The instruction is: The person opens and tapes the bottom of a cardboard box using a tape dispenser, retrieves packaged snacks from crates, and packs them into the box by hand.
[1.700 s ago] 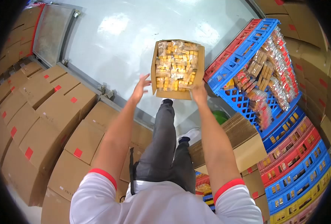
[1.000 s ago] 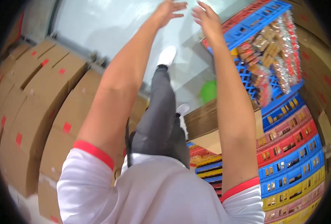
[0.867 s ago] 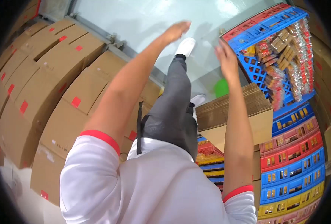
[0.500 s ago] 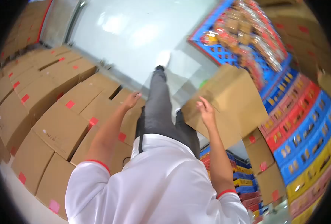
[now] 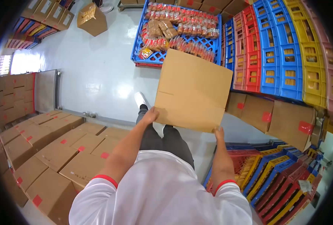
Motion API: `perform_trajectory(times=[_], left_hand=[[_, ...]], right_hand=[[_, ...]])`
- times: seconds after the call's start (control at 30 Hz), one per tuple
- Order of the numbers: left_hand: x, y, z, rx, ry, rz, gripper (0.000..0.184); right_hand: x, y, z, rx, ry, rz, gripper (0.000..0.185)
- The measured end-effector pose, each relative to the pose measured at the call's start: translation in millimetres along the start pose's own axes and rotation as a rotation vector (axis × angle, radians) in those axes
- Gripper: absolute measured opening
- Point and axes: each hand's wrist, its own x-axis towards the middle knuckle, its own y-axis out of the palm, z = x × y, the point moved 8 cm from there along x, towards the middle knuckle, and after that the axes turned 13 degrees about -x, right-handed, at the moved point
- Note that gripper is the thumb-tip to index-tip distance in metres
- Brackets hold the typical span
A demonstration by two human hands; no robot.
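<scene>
A plain brown cardboard box point(image 5: 194, 90) is in front of my body, one broad face towards me; how deep it is, I cannot tell. My left hand point(image 5: 150, 115) is closed on its lower left edge. At the lower right corner, my right hand point(image 5: 219, 133) grips the cardboard with the thumb showing and the other fingers mostly hidden. Beyond the box's far edge lies a blue crate point(image 5: 136, 50) holding rows of packaged bread point(image 5: 181, 28), partly covered by the box.
Taped cartons point(image 5: 67, 150) are stacked on my left. Red, blue and yellow crates point(image 5: 281, 48) rise on the right, and more stacked crates point(image 5: 271, 176) stand at the lower right. An open carton point(image 5: 92, 20) sits on the grey floor point(image 5: 99, 71) near another person's shoe.
Both hands were off the cardboard box, fingers partly spread; now they grip its near edge and corner. The view has turned, bringing the bread crate ahead of me.
</scene>
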Motion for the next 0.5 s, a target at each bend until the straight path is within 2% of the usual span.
perform_trajectory(times=[0.03, 0.07, 0.1, 0.17, 0.2, 0.27, 0.37, 0.43, 0.5], left_hand=[[4, 3, 9, 0.012, -0.004, -0.004, 0.063], [7, 2, 7, 0.054, 0.1, -0.069, 0.062], [6, 1, 6, 0.096, 0.202, -0.129, 0.06], [-2, 2, 8, 0.038, 0.148, -0.116, 0.061], [-4, 2, 3, -0.037, 0.105, -0.108, 0.062], [-20, 4, -21, 0.06, 0.086, -0.121, 0.064], [-31, 10, -37, 0.169, 0.098, -0.133, 0.068], [-15, 5, -12, 0.174, 0.104, -0.141, 0.068], [-23, 14, -19, 0.13, 0.194, -0.116, 0.066]], right_hand=[[-7, 9, -5, 0.216, 0.032, 0.097, 0.057], [-13, 18, -5, 0.434, 0.065, 0.192, 0.06], [-14, 24, -5, 0.444, 0.074, 0.196, 0.06], [-8, 19, -2, 0.235, 0.053, 0.038, 0.056], [-7, 15, -3, 0.25, 0.053, 0.03, 0.056], [-9, 11, -7, 0.235, 0.068, 0.11, 0.053], [1, 13, -27, 0.387, 0.058, 0.091, 0.051], [-12, -13, -20, 0.42, 0.058, 0.073, 0.051], [-23, -41, -11, 0.445, 0.057, 0.056, 0.05]])
